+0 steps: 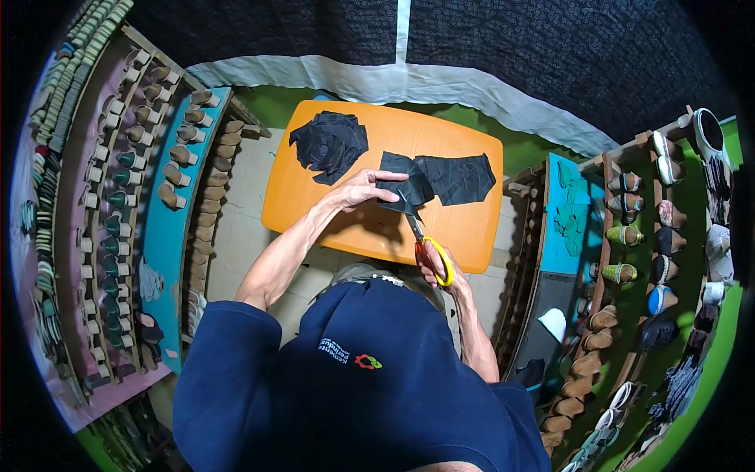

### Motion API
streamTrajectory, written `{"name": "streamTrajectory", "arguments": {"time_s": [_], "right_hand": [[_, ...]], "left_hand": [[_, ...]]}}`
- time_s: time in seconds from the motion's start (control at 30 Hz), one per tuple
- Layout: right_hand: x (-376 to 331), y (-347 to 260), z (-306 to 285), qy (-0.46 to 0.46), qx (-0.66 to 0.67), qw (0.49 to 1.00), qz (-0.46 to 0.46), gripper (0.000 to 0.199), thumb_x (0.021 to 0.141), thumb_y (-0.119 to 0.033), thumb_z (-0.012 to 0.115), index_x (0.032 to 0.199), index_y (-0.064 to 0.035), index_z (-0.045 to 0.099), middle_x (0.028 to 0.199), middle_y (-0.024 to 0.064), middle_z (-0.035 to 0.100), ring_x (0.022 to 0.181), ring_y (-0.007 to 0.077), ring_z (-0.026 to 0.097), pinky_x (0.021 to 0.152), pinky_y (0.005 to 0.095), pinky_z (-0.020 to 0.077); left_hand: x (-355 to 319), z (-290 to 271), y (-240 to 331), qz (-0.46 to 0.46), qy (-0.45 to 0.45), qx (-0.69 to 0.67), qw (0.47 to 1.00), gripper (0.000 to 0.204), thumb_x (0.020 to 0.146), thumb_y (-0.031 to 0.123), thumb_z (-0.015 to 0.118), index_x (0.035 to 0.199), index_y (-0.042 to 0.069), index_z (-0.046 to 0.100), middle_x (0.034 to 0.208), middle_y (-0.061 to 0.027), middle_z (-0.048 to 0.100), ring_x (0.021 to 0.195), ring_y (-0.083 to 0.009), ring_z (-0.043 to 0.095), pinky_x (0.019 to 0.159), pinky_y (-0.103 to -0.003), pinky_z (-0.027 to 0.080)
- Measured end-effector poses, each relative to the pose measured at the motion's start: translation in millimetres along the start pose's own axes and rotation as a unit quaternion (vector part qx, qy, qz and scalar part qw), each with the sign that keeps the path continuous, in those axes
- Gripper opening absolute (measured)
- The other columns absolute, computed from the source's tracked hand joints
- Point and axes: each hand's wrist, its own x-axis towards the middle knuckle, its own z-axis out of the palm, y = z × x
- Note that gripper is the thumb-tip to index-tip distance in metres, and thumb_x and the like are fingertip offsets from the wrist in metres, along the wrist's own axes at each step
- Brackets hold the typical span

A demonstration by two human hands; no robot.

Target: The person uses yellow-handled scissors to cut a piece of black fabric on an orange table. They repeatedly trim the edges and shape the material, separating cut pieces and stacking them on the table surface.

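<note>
Above the near half of an orange table (291, 204), my left hand (366, 189) pinches a black piece of thin, leather-like sheet (413, 189) between thumb and fingers. My right hand (432, 266) grips a pair of scissors (444, 259) with yellow and red handles. Their blades point up and away from me and meet the near edge of the held piece; how far apart the blades are is hard to see. Another flat black piece (464, 181) lies on the table to the right, partly overlapped by the held one. At the far left of the tabletop sits a heap of black cut pieces (330, 144).
Racks of wooden shoe lasts (185, 153) line the left side, beside a blue panel. Shelves with lasts and shoes (625, 236) stand on the right, near a blue surface with green scraps (568, 208). A dark patterned curtain (535, 63) hangs beyond the table.
</note>
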Motion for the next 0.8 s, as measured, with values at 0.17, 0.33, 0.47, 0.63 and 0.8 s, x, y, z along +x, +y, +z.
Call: {"name": "streamTrajectory", "arguments": {"time_s": [0.17,0.33,0.47,0.63,0.8], "right_hand": [[0.3,0.7,1.3,0.017,-0.010,1.000,-0.007,0.059,0.093,-0.065,0.054,0.076,-0.0078,0.052,0.054,-0.0045,0.040,0.041,0.0066,0.039,0.038,0.0243,0.0317],[2.1,3.3,2.6,0.023,-0.012,1.000,-0.008,0.059,0.094,-0.065,0.053,0.075,-0.0086,0.051,0.053,-0.0045,0.041,0.041,0.0066,0.039,0.038,0.0240,0.0330],[1.7,10.3,6.2,0.030,-0.006,0.999,-0.016,0.059,0.095,-0.064,0.051,0.074,-0.0089,0.051,0.054,-0.0038,0.041,0.042,0.0068,0.039,0.038,0.0241,0.0339],[-0.6,9.7,11.2,0.031,-0.012,0.999,-0.032,0.058,0.096,-0.062,0.050,0.076,-0.0088,0.051,0.055,-0.0027,0.042,0.043,0.0075,0.040,0.039,0.0244,0.0353],[3.8,5.2,15.8,0.028,0.000,1.000,-0.015,0.058,0.096,-0.063,0.050,0.080,-0.0077,0.051,0.056,-0.0019,0.043,0.044,0.0079,0.041,0.041,0.0247,0.0366]], "left_hand": [[-4.8,10.9,7.3,0.019,0.030,-0.019,0.999,0.060,0.080,0.002,0.077,0.137,0.006,0.059,0.111,-0.0042,0.071,0.095,-0.0066,0.063,0.090,-0.021,0.048],[-13.9,21.4,15.3,0.017,0.060,-0.029,0.998,0.061,0.080,0.001,0.077,0.138,0.006,0.057,0.111,-0.0056,0.072,0.095,-0.0082,0.066,0.092,-0.021,0.049],[-8.3,22.6,-0.5,0.060,0.067,-0.082,0.993,0.060,0.081,0.001,0.076,0.138,0.005,0.057,0.110,-0.0063,0.072,0.096,-0.0084,0.066,0.096,-0.023,0.048],[-5.5,18.3,-7.5,0.041,0.080,-0.098,0.991,0.061,0.081,0.000,0.076,0.138,0.005,0.056,0.112,-0.0065,0.072,0.102,-0.0098,0.065,0.099,-0.025,0.047],[-5.4,18.2,-12.3,0.051,0.062,-0.053,0.995,0.062,0.080,0.000,0.076,0.139,0.007,0.056,0.112,-0.0066,0.071,0.101,-0.0105,0.065,0.098,-0.026,0.047]]}}
